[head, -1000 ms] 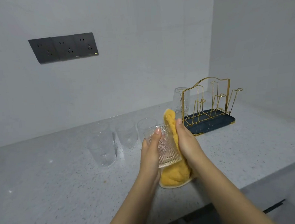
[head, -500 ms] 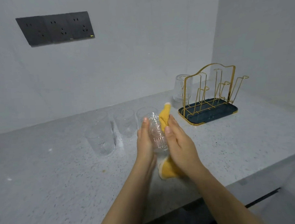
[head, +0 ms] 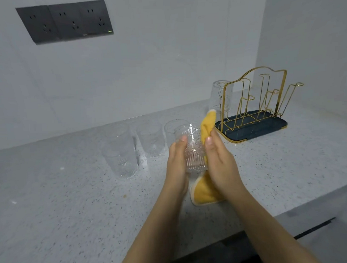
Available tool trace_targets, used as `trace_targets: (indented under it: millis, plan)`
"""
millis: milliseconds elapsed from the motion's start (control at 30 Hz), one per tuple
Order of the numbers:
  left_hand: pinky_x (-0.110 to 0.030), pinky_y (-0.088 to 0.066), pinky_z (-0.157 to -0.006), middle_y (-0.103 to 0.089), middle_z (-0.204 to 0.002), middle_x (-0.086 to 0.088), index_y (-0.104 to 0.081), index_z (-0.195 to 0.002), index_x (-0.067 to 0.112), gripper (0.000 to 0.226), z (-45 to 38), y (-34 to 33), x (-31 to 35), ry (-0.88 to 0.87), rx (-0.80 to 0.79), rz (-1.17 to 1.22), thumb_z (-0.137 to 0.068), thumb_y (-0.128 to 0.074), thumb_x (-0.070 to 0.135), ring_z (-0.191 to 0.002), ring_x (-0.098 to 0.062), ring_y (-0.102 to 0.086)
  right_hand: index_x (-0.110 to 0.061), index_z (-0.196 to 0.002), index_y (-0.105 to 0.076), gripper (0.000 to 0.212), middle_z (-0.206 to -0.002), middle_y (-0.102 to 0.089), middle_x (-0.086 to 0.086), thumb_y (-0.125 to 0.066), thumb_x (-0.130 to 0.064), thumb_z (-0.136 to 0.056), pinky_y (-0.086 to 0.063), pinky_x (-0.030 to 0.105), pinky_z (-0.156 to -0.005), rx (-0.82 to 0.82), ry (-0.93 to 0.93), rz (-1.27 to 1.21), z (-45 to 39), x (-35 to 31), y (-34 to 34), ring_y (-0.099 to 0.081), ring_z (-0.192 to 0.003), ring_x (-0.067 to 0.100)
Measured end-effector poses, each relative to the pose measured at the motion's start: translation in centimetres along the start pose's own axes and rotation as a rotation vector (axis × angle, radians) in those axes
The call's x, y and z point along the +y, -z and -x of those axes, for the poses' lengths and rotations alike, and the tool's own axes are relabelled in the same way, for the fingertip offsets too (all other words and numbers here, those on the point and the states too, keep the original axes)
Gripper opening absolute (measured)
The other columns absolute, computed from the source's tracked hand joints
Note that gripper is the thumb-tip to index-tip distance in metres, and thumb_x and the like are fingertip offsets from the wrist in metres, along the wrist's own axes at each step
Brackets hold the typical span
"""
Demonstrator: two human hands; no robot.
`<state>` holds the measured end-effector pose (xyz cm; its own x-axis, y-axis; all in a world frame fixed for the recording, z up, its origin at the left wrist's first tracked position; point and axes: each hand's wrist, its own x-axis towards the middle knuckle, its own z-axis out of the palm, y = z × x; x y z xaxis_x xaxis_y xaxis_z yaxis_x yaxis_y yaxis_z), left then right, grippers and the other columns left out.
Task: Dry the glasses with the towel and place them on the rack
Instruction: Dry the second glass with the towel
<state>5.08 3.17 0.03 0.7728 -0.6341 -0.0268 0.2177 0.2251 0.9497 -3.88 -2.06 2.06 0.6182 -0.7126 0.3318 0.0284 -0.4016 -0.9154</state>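
The towel (head: pixel 205 128) is yellow with a pale edge. The held glass (head: pixel 193 148) is clear, with an embossed pattern and vertical ribs. The rack (head: pixel 254 100) has gold wires over a dark blue tray (head: pixel 268 130). The counter (head: pixel 72 205) is grey with small speckles. The sockets (head: pixel 64 21) are dark grey on a white wall (head: pixel 165 62).

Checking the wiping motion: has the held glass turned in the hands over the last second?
Yes. The held glass was tipped sideways, base toward the counter's front edge a second ago; now it stands nearly upright, mouth up.

Three glasses (head: pixel 149 140) left of rack (head: pixel 255 112) on counter (head: pixel 53 216), one glass (head: pixel 220 97) behind.
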Motion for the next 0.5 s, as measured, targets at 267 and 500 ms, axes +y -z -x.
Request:
trace_targets:
  millis: [267,500]
  plan:
    - [-0.039,-0.054,-0.094,-0.07,-0.119,-0.011,-0.059,-0.128,0.006,0.071,0.4,0.1,0.3,-0.061,-0.093,-0.04,-0.072,-0.073,0.049,-0.111,-0.025,-0.067,-0.03,-0.142,-0.033,0.046,-0.135,-0.042,-0.018,-0.024,-0.042,-0.1,-0.025,0.009,-0.094,0.025,-0.103,-0.082,-1.2,0.1,0.8,-0.037,-0.123,-0.001]
    - [-0.028,-0.045,-0.097,-0.06,-0.128,0.008,-0.053,-0.124,0.026,0.068,1.1,-0.5,1.5,-0.079,-0.062,-0.146,-0.074,-0.064,0.071,-0.118,-0.005,-0.057,-0.028,-0.145,-0.026,0.047,-0.125,-0.031,-0.034,-0.029,-0.037,-0.099,-0.024,-0.011,-0.076,0.046,0.001,-0.06,0.6,-0.9,0.4,-0.032,-0.113,-0.017]
